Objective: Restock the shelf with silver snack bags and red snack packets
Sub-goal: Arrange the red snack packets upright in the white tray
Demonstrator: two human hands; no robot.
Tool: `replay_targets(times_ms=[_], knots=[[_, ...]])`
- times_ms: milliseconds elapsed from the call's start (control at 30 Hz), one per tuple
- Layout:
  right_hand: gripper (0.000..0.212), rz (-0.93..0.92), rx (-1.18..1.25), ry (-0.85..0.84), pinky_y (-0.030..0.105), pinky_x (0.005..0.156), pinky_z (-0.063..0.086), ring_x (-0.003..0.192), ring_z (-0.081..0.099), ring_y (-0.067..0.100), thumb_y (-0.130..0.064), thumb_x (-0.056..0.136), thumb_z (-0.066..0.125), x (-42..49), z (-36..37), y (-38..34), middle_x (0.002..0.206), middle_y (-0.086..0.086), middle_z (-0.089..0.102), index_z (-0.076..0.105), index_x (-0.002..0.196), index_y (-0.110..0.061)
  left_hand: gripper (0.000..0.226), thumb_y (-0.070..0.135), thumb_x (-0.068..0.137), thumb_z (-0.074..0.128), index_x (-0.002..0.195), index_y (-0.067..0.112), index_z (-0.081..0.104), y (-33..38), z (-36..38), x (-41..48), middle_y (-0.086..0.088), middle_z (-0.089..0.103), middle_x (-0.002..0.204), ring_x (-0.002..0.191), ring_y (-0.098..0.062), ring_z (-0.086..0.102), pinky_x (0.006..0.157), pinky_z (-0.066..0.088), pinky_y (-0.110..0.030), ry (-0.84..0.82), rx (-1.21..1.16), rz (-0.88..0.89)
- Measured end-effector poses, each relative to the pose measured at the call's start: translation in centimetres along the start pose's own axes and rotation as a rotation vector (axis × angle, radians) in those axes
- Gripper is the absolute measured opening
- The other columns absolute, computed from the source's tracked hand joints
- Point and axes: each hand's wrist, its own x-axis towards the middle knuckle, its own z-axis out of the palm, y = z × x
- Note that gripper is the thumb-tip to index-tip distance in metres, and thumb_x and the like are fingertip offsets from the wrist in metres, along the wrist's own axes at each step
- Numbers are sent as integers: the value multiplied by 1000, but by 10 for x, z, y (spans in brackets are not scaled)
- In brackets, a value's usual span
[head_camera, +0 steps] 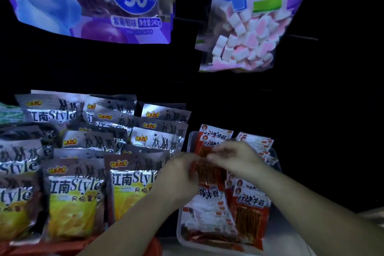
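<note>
Several silver snack bags with "Style" print stand in rows on the left of the shelf. To their right, a clear plastic tray holds several red snack packets. Above the tray, my left hand and my right hand both pinch one red packet, left hand on its left edge, right hand on its top right. More red packets stand upright at the tray's back.
A purple candy bag and a clear bag of pink and white marshmallows hang above on hooks. The shelf back is dark. A red object shows at the bottom edge, below the silver bags.
</note>
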Motion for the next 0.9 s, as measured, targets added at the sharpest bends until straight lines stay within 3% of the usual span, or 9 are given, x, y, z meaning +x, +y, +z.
replay_targets(times_ms=[100,233,300,367,433,567,667,767,900], knots=[[38,-24,-287,249,42,98,53,112,61,21,-34,101,65,30,1,13,132,0,61,58,137,-28,35,10,90,53,115,27,71,-2,4,17,8,68,103,87,-11,67,74,60,-30,1,6,-32],[53,30,-523,266,42,99,52,122,57,29,-39,97,69,55,15,27,140,4,56,52,146,-31,32,9,91,54,112,23,72,-8,9,30,8,70,98,83,-11,69,72,61,-32,50,-25,-54],[42,-13,-563,321,39,97,48,123,53,28,-38,95,71,61,22,36,132,1,59,62,135,-28,33,10,93,54,119,22,71,-12,15,31,5,71,106,87,-11,69,76,61,-29,43,-55,-66],[17,-82,-578,430,37,87,43,110,55,29,-32,93,74,64,26,44,112,2,61,72,108,-23,36,10,94,53,123,23,70,-18,20,29,5,68,117,97,-8,68,82,60,-27,43,-79,-56],[9,-126,-597,488,39,86,42,101,56,30,-29,92,76,65,27,51,99,2,61,73,91,-21,36,9,94,53,121,26,71,-23,22,26,7,66,118,102,-5,67,83,61,-28,54,-119,-45],[8,-285,-627,541,41,83,44,94,61,32,-16,85,81,59,23,52,92,0,64,80,92,-20,36,11,90,53,116,27,72,-29,21,18,7,67,111,99,-4,66,81,61,-35,55,-222,-49],[18,-374,-664,567,44,80,50,95,63,33,-13,84,82,53,9,39,95,-1,67,82,99,-23,34,12,91,55,117,27,70,-28,17,13,9,65,111,100,-4,65,83,59,-33,66,-221,-44],[17,-422,-608,565,48,85,55,102,66,33,-18,92,75,38,-13,11,104,1,72,81,107,-23,36,13,94,56,119,38,64,-18,5,7,17,61,114,100,-8,64,83,57,-31,130,-247,-27],[19,-294,-313,322,43,92,55,104,66,19,-26,101,65,-5,-48,-52,112,-3,72,72,119,-25,47,20,97,65,136,42,51,13,-26,-6,31,48,131,125,-5,52,105,50,-34,243,-296,7]])
